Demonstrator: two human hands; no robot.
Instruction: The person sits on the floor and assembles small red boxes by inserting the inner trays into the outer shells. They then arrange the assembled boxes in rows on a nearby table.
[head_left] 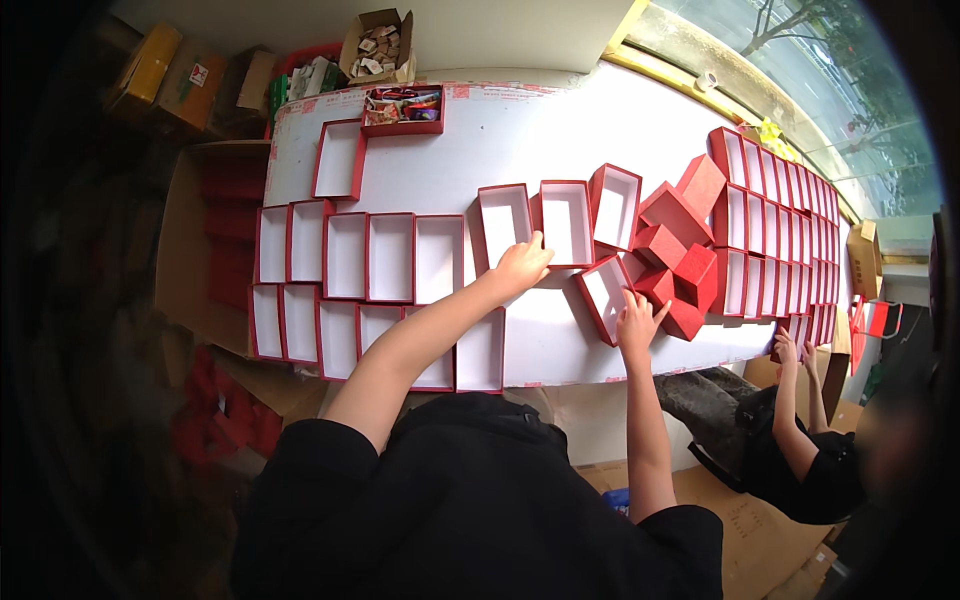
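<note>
Red open box [567, 225] sits mid-tabletop [545, 345], L hand [523, 264] at its near-L corner, R hand [638, 322] at tilted box's [604, 298] R edge, both grips part-curled, can't tell if pinching; best steer rims gently, keep sq.

The open boxes [440, 258] are red outside and plain white inside; the heaped boxes [702, 184] show solid red. The worktop [485, 145] is white, with red printed marks along its border. The person's top [470, 500] is black, the co-worker's top [825, 485] black too, the window frame [627, 28] yellow.
</note>
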